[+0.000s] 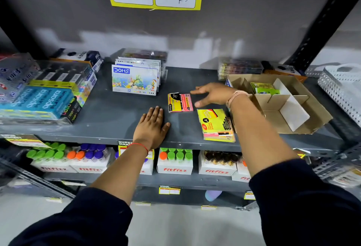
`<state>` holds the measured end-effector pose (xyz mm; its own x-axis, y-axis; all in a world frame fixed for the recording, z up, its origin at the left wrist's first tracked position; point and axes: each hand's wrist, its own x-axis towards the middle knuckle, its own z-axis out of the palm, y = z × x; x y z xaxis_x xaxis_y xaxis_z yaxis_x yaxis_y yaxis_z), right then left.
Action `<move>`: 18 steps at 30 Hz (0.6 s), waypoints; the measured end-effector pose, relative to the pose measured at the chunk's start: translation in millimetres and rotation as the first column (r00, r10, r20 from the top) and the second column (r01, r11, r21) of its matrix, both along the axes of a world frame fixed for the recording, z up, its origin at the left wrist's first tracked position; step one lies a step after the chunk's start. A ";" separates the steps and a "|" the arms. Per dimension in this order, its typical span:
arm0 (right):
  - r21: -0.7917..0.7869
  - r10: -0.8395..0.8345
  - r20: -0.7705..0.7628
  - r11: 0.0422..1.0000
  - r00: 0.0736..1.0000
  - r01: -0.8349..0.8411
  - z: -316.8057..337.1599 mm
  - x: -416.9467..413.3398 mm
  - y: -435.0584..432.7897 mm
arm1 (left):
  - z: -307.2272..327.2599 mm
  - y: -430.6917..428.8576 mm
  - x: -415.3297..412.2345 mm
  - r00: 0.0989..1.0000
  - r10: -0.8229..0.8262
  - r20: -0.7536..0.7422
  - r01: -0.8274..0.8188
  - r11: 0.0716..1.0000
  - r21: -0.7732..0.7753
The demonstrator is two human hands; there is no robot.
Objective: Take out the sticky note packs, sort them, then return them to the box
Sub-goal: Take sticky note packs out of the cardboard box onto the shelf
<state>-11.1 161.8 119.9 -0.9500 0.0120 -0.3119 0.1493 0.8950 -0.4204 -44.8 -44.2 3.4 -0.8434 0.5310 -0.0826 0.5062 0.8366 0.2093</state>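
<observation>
A pink sticky note pack [180,102] lies flat on the grey shelf [117,112], mid-shelf. A stack of yellow and pink sticky note packs [215,124] sits at the shelf's front, to its right. The cardboard box [304,112] with dividers stands open at the right; green sticky note packs [263,88] remain in its back compartment. My right hand [213,94] hovers open just right of the pink pack, fingers spread, holding nothing. My left hand [151,125] rests flat, palm down, on the shelf's front edge, left of the pink pack.
Crayon boxes [134,79] stand behind the pink pack. Pencil boxes [43,97] are stacked at the left. Clear cases [240,67] sit at the back right, and a white perforated basket [343,87] at the far right. Bottles in white cartons [174,160] fill the lower shelf.
</observation>
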 end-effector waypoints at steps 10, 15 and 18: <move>0.201 -0.020 0.082 0.980 0.996 0.003 -15.5 39.2 2.4 | -0.5 -1.6 3.0 0.998 -0.051 -0.045 0.051 0.999 0.005; 0.088 0.006 -0.067 0.996 0.998 0.000 1.9 35.8 -4.1 | -1.7 0.3 0.5 1.000 -0.014 -0.017 0.013 0.999 -0.042; 0.046 0.038 -0.136 0.998 0.990 -0.033 1.1 29.4 -24.1 | 0.4 1.5 -0.9 0.999 -0.005 0.033 0.004 1.000 0.026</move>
